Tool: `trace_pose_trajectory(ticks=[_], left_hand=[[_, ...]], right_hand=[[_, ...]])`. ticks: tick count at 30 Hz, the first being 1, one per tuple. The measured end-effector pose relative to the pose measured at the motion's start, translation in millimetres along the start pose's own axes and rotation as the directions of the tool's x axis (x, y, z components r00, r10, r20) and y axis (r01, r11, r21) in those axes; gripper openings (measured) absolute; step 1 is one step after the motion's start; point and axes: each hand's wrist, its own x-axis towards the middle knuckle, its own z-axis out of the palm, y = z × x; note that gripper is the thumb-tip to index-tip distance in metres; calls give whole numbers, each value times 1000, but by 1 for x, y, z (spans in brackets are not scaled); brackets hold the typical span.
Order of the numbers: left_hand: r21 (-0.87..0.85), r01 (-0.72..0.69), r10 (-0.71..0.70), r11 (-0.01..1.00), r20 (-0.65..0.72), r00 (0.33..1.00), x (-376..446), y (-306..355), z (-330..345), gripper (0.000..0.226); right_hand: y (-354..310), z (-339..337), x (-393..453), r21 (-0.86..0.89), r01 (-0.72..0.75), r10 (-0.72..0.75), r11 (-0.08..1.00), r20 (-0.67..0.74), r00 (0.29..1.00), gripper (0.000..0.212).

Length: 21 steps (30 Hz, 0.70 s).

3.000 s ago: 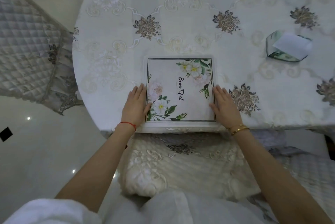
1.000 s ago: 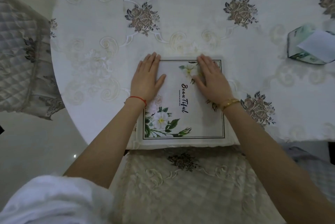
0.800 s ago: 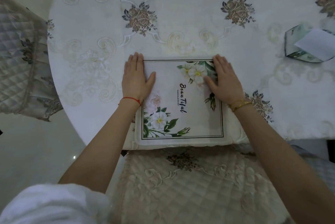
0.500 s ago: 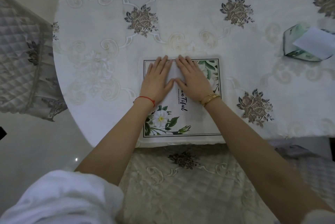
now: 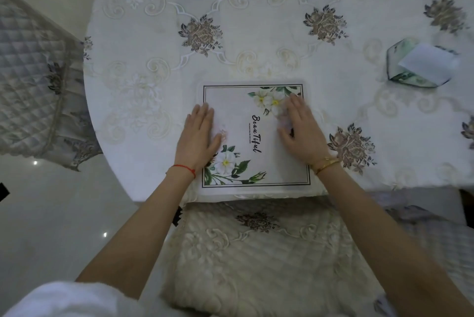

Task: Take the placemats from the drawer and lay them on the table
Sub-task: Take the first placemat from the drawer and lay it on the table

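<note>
The left hand (image 5: 198, 138) and the right hand (image 5: 298, 128) both lie flat and open, palms down and well apart, on the square white placemat with a thin dark border and printed white flowers (image 5: 255, 137); they grip nothing. The left one covers the mat's left edge, the right one rests near its right side, slightly blurred. Between the hands, the mat shows the script word "BeauTiful", with a line of small print beside it that is too small to read. The mat lies on the round tabletop covered with a white embroidered cloth (image 5: 256, 42), and its near edge is just beside the tabletop rim. I think a stroke toward the body could drag the mat over this rim, or wrinkle the cloth under it. Far to the right of the right hand stands a green patterned tissue box (image 5: 418, 66).
</note>
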Motion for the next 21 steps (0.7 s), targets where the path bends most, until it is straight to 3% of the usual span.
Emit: trace_pose_trajectory(ticks=[4, 15, 18, 21], left_hand=[[-39, -98, 101, 994, 75, 992, -16, 28, 14, 67], [48, 42, -43, 998, 34, 998, -62, -5, 1, 66], [-1, -31, 31, 1000, 14, 999, -70, 13, 2, 65], [-8, -127, 127, 992, 65, 990, -76, 34, 13, 67]], right_hand=[[-35, 30, -21, -62, 92, -84, 994, 122, 989, 70], [21, -2, -77, -51, -90, 95, 995, 91, 991, 70], [-3, 4, -80, -62, 5, 0, 998, 79, 997, 73], [-38, 26, -80, -71, 113, -99, 991, 179, 979, 77]])
